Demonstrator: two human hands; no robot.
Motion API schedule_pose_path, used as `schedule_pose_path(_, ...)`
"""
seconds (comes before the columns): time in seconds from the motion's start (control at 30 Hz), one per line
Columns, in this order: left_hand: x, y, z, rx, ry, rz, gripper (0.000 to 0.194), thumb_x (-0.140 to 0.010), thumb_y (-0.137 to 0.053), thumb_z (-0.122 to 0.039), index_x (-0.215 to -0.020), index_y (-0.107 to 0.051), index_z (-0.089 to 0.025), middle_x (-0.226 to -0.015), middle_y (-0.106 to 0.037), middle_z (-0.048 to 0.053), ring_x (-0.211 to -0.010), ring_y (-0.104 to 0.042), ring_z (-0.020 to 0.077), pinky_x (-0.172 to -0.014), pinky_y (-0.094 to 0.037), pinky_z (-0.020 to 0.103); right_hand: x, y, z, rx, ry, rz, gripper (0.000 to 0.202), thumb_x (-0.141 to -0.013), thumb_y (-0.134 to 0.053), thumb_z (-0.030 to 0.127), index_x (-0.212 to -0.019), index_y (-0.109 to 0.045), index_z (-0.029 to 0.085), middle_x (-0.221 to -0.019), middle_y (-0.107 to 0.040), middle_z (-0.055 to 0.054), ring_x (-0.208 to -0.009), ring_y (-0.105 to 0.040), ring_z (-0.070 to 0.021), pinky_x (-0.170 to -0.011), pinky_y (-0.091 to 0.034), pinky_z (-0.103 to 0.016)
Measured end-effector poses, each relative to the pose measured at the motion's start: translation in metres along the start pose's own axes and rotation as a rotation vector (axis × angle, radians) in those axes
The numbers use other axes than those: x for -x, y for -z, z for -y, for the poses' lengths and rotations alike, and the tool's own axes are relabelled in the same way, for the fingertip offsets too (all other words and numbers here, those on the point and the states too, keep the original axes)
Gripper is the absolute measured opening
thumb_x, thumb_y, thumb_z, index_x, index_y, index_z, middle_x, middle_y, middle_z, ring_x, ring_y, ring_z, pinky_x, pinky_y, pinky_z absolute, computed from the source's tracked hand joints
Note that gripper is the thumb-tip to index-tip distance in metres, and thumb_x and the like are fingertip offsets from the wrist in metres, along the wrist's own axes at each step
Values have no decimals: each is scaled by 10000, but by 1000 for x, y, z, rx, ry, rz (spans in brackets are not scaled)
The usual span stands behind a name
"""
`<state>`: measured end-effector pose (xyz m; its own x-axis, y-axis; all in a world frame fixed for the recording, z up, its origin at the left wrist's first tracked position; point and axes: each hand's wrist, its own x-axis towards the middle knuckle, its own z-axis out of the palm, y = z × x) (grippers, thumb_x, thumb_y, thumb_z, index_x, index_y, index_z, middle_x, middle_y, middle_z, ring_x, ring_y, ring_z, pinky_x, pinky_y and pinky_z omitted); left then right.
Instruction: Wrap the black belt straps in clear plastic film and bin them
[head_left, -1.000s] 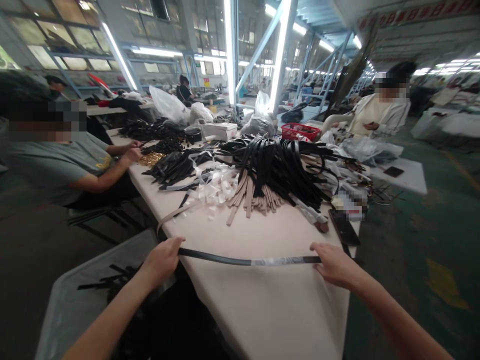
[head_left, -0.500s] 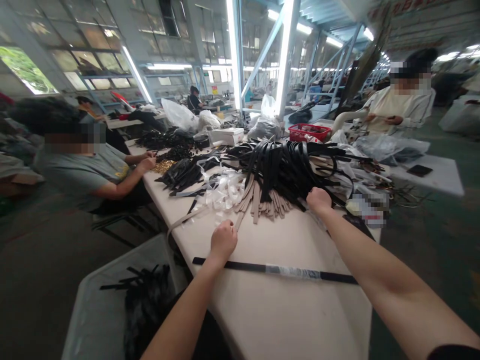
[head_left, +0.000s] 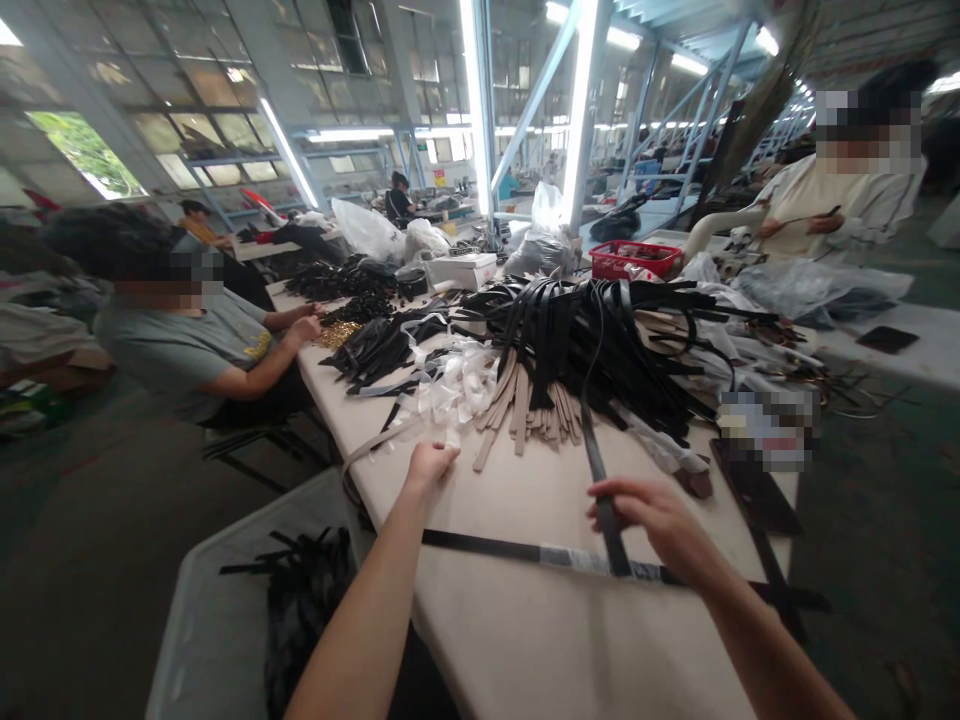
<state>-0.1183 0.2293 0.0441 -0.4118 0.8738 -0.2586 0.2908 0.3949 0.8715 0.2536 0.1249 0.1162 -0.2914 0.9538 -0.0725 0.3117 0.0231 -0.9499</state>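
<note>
My right hand [head_left: 637, 510] grips a black strap [head_left: 595, 450] between thumb and fingers. Its upper part reaches back to the big heap of black straps [head_left: 551, 335], and its lower end hangs over another black strap [head_left: 480, 543] lying across the table, wrapped in clear film near the middle. My left hand [head_left: 431, 466] is closed in a pinch at the front edge of a pile of white translucent strips [head_left: 450, 385]. A bit of white shows at its fingertips; what they hold is unclear. Beige strap ends [head_left: 517, 410] fan out just beyond.
Below the table's left edge, a translucent bin [head_left: 191, 600] holds black straps. A co-worker [head_left: 217, 340] sits at the left; another person [head_left: 825, 200] stands at the back right. A red basket [head_left: 636, 262] and a white box [head_left: 461, 270] stand behind the heap.
My right hand has moved from the heap toward me, drawing out a black strap. My left hand has shifted slightly left, near the white strips. The view has turned a little.
</note>
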Motion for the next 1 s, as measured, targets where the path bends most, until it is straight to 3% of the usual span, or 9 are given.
schedule_pose_path(0.03, 7, -1, 2, 61, 26, 67, 273, -600, -831, -318, -690, -668, -118, -624, -636, 68, -584, -598, 180, -533, -418, 255, 23, -18, 3, -23, 20, 63, 369, -915, -452, 324, -1171, -659, 157, -899, -727, -103, -800, -693, -229, -736, -546, -345)
schedule_pose_path(0.1, 29, -5, 9, 178, 65, 178, 354, -578, -853, -392, -698, -683, -106, -620, -631, 61, -502, -535, 122, -485, -392, 229, 56, -47, 8, 97, 76, 22, 278, -887, -533, 312, -1088, -694, 207, -916, -704, -87, -868, -669, -239, -811, -531, -377)
schedule_pose_path(0.17, 58, -15, 18, 270, 80, 236, 422, -571, -859, -453, -728, -687, -101, -639, -626, 54, -469, -480, 80, -455, -361, 206, 72, -70, 13, 218, 139, -90, 178, -873, -585, 337, -912, -713, 220, -988, -675, -102, -965, -636, -266, -884, -500, -411)
schedule_pose_path(0.23, 90, -26, 28, 389, 96, 266, 450, -579, -859, -484, -719, -667, -101, -630, -597, 31, -453, -431, 49, -432, -326, 185, 75, -87, 15, 176, 143, -133, 230, -907, -555, 387, -826, -675, 209, -1042, -659, -115, -1004, -632, -268, -903, -494, -407)
schedule_pose_path(0.33, 132, -42, 39, 705, 176, 303, 426, -576, -894, -418, -709, -638, -105, -627, -560, -1, -453, -410, 26, -411, -304, 158, 68, -111, 10, -164, -47, -40, 353, -970, -410, 496, -911, -588, 197, -804, -670, -60, -637, -670, -182, -596, -533, -293)
schedule_pose_path(0.43, 159, -51, 40, 941, 271, 270, 377, -602, -903, -330, -759, -645, -106, -666, -581, 3, -463, -441, 28, -394, -315, 149, 62, -137, -1, -410, -229, 46, 452, -960, -328, 598, -908, -522, 193, -525, -563, 41, -299, -461, -107, -316, -315, -198)
schedule_pose_path(0.63, 180, -61, 25, 1016, 343, 130, 325, -671, -870, -314, -795, -660, -98, -734, -644, 34, -445, -464, 29, -375, -338, 151, 64, -169, -7, -196, -245, -36, 452, -971, -312, 561, -833, -527, 189, -478, -568, 44, -304, -519, -108, -322, -349, -174)
schedule_pose_path(0.77, 183, -71, 19, 999, 364, 68, 328, -657, -879, -309, -793, -669, -97, -679, -632, 22, -453, -500, 51, -391, -371, 162, 65, -174, 4, 0, -198, -104, 417, -1003, -291, 458, -775, -520, 195, -493, -592, 34, -330, -549, -100, -359, -388, -170)
schedule_pose_path(1.0, 187, -70, 11, 1006, 342, 107, 360, -651, -881, -345, -809, -684, -89, -735, -651, 39, -460, -482, 42, -379, -335, 169, 61, -173, 5, 76, -199, -153, 400, -1019, -294, 405, -786, -540, 191, -502, -591, 21, -348, -553, -101, -375, -387, -176)
